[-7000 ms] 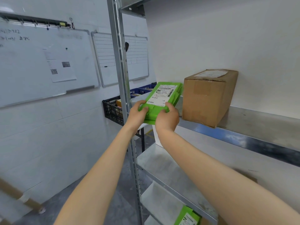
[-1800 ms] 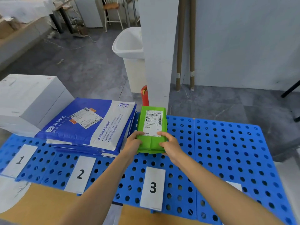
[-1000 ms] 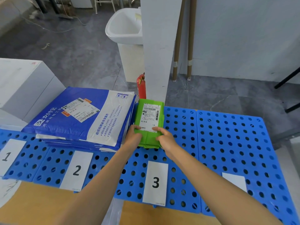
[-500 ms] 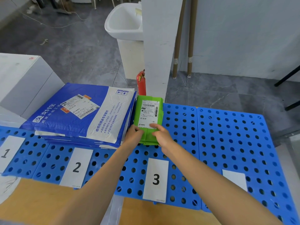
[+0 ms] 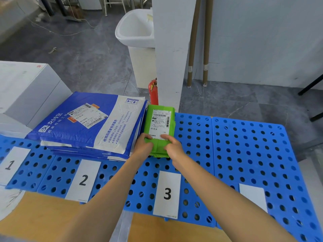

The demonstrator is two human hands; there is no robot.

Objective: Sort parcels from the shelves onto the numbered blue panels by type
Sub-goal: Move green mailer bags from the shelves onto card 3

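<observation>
The green parcel (image 5: 160, 130) lies mid-frame on the blue panel (image 5: 192, 145), above the number 3 card (image 5: 167, 193) and just beside the stack of blue bags (image 5: 90, 123). The left hand (image 5: 144, 149) and right hand (image 5: 173, 148) both grip its near end. It would be best to lay it flat, label up, then let go softly.

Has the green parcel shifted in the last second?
No. The green parcel keeps its gap from the 3 label, still beside the blue mailer stack.
</observation>
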